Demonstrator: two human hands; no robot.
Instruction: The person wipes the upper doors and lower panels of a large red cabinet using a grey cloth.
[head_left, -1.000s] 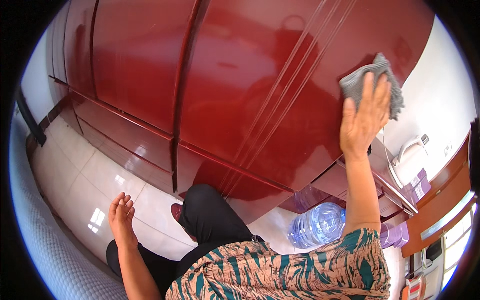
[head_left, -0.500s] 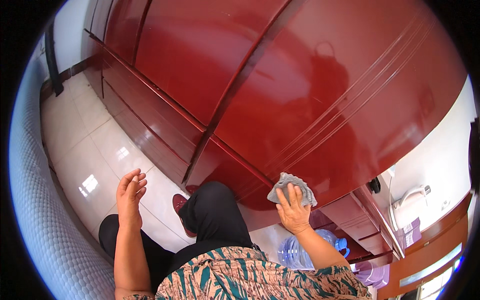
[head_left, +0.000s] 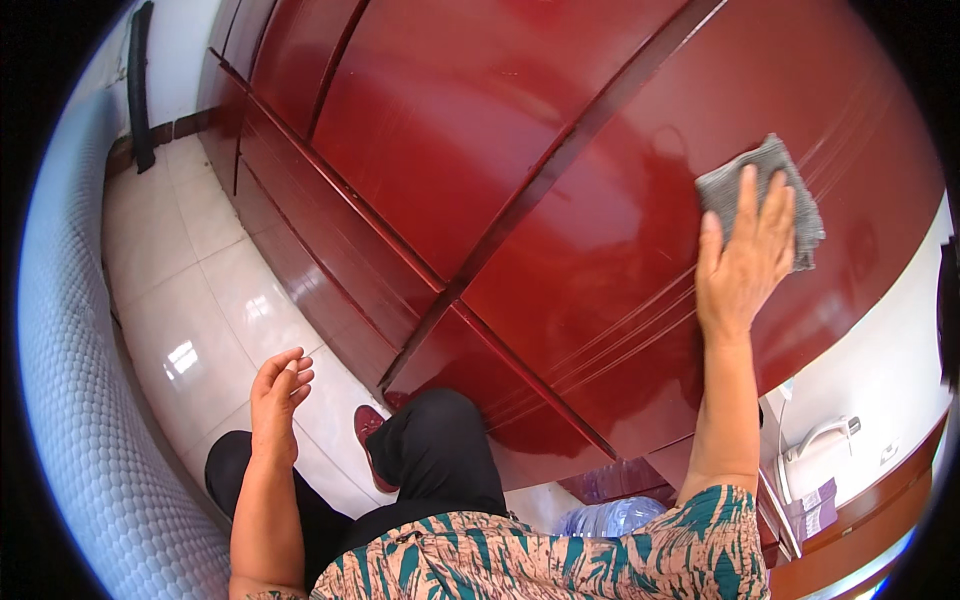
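My right hand [head_left: 748,260] presses a grey cloth [head_left: 752,178] against the glossy dark red door panel of a large cabinet [head_left: 590,250]. Its fingers lie spread over the cloth, whose edges stick out above and to the right of them. Part of the cloth is hidden under the hand. Lower left, my left hand [head_left: 280,390] hovers in the air over my bent leg, its fingers loosely curled and slightly apart, with nothing in them.
Pale floor tiles [head_left: 190,290] run along the cabinet's base. At the left stands a light blue quilted surface [head_left: 80,380]. A blue-tinted plastic water bottle [head_left: 612,517] is by my right side, partly behind my arm. A purple cloth [head_left: 818,508] shows at lower right.
My right hand has swept the cloth up and to the right across the panel, with the arm stretched out. My left hand keeps its pose. The view has shifted slightly.
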